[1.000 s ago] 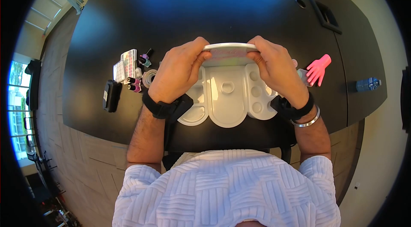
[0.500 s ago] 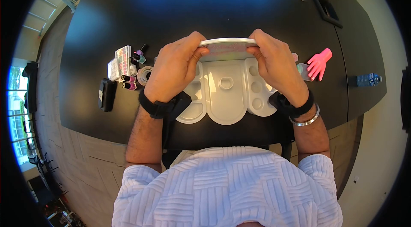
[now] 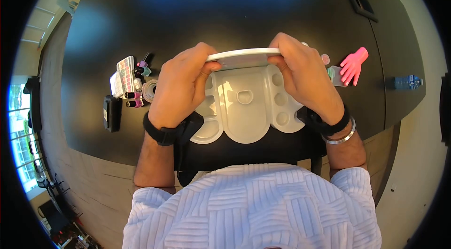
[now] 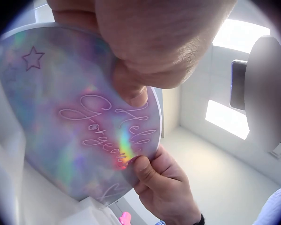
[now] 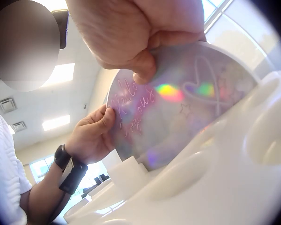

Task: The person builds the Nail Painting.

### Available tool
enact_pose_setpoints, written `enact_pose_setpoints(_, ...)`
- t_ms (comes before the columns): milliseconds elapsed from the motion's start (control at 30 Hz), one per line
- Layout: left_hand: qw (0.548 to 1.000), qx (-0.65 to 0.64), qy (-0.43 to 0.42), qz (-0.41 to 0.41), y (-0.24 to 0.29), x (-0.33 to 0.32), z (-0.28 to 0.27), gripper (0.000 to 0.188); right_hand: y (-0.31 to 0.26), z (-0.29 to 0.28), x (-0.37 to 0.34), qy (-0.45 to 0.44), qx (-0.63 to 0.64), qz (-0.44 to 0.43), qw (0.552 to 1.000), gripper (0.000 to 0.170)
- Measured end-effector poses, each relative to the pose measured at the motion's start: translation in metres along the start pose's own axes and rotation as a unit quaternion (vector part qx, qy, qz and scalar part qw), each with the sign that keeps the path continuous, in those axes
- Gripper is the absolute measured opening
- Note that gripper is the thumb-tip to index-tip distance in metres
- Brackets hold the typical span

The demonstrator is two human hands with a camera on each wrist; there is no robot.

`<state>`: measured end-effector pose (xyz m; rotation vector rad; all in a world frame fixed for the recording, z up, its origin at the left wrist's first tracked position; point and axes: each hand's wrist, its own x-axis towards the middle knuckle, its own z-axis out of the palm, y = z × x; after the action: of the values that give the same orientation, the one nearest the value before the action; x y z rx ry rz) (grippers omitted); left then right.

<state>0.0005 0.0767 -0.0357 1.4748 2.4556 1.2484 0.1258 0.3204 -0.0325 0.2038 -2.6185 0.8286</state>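
An upright rounded panel [image 3: 244,62] stands at the back of a white compartment tray [image 3: 244,127]. Its shimmering face carries "Hello Gorgeous" lettering [image 4: 103,124], with stars and hearts around it. My left hand [image 3: 181,84] pinches the panel's upper edge near the left end, thumb on the face toward me. Toward the right end, my right hand [image 3: 307,77] pinches the same edge, its thumb also on the near face. In the right wrist view the panel's lower part comes down behind the tray's white block [image 5: 127,177].
Left on the dark table [image 3: 206,14] lie a case of coloured pieces [image 3: 126,73], nail polish bottles [image 3: 135,103], a tape roll [image 3: 149,90] and a black pouch [image 3: 112,113]. To the right are a pink hand model [image 3: 353,66], a clear container [image 3: 335,76] and a water bottle [image 3: 407,82].
The left hand has shifted left and a little toward me, with the panel's left end now sitting lower in the head view. Both hands keep their grip on the panel.
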Motion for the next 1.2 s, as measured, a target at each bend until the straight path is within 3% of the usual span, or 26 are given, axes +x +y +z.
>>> enact_pose_setpoints(433,0.999,0.005,-0.021,-0.024,0.005,0.004,-0.005,0.012,0.008,0.007,-0.005,0.036,0.056,-0.009,0.998,0.017)
enact_pose_setpoints(467,0.999,-0.003,-0.023,-0.039,0.006,0.005,-0.006,0.014,0.01,0.006,-0.009,0.028,0.063,0.002,0.998,0.028)
enact_pose_setpoints(500,0.998,-0.012,-0.025,-0.054,0.006,0.006,-0.007,0.015,0.01,0.001,-0.012,0.037,0.059,0.007,0.998,0.028)
enact_pose_setpoints(567,0.999,-0.013,-0.017,-0.034,0.001,0.011,-0.007,0.018,0.012,-0.01,-0.017,0.137,0.016,-0.081,0.987,0.042)
enact_pose_setpoints(600,0.999,-0.012,-0.01,-0.03,0.0,0.015,-0.01,0.019,0.021,-0.022,-0.021,0.15,-0.007,-0.089,0.985,0.053)
enact_pose_setpoints(633,0.999,-0.011,-0.004,-0.03,-0.001,0.017,-0.014,0.02,0.028,-0.037,-0.026,0.152,-0.006,-0.085,0.985,0.053)
enact_pose_setpoints(700,0.998,0.007,-0.01,-0.061,-0.006,0.027,-0.024,0.024,0.045,-0.064,-0.04,0.137,0.062,0.019,0.988,0.053)
enact_pose_setpoints(733,0.998,0.006,-0.007,-0.058,-0.013,0.033,-0.027,0.025,0.054,-0.075,-0.048,0.137,0.063,0.021,0.988,0.053)
enact_pose_setpoints(800,0.999,0.006,-0.004,-0.053,-0.027,0.047,-0.032,0.026,0.074,-0.097,-0.064,0.162,0.039,0.137,0.976,0.051)
enact_pose_setpoints(833,0.998,0.0,-0.002,-0.056,-0.034,0.053,-0.032,0.027,0.088,-0.107,-0.072,0.163,0.039,0.135,0.977,0.051)
enact_pose_setpoints(900,0.998,-0.005,-0.001,-0.063,-0.047,0.062,-0.03,0.028,0.115,-0.119,-0.09,0.2,-0.031,0.223,0.954,0.051)
enact_pose_setpoints(1000,0.998,-0.012,0.0,-0.061,-0.062,0.072,-0.023,0.028,0.143,-0.133,-0.117,0.161,-0.131,0.294,0.933,0.057)
enact_pose_setpoints(1100,0.997,-0.033,-0.017,-0.071,-0.069,0.079,-0.02,0.028,0.14,-0.136,-0.131,0.137,-0.09,0.365,0.917,0.063)
enact_pose_setpoints(1133,0.996,-0.013,-0.027,-0.079,-0.069,0.081,-0.021,0.028,0.147,-0.136,-0.136,0.107,-0.082,0.374,0.918,0.073)
enact_pose_setpoints(1200,0.996,0.007,-0.035,-0.084,-0.069,0.082,-0.021,0.028,0.158,-0.13,-0.148,0.086,-0.11,0.345,0.928,0.078)
